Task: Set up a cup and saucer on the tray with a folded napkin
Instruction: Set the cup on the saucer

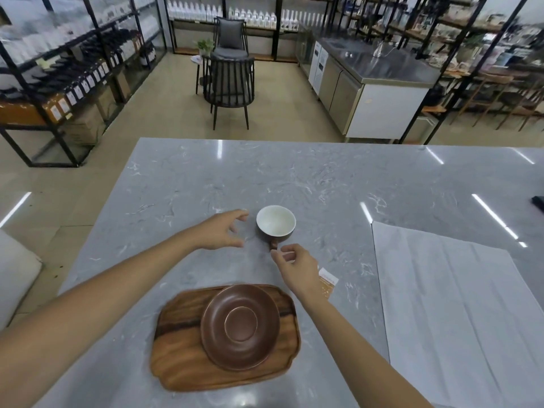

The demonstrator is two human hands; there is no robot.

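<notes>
A wooden tray (176, 357) lies near the front edge of the grey marble table, and a brown saucer (240, 325) rests on its right half. Farther back stands a cup (275, 223), brown outside and white inside, its handle pointing toward me. My left hand (219, 232) hovers just left of the cup with fingers spread, not touching it. My right hand (294, 267) is just below the cup handle, thumb and forefinger apart at the handle's tip. A small orange and white paper packet (329, 282) lies beside my right wrist, partly hidden.
A large white cloth or paper sheet (456, 304) covers the right side of the table (206, 178). A dark object (538, 201) sits at the far right edge. Beyond the table are a chair, a steel counter and shelving.
</notes>
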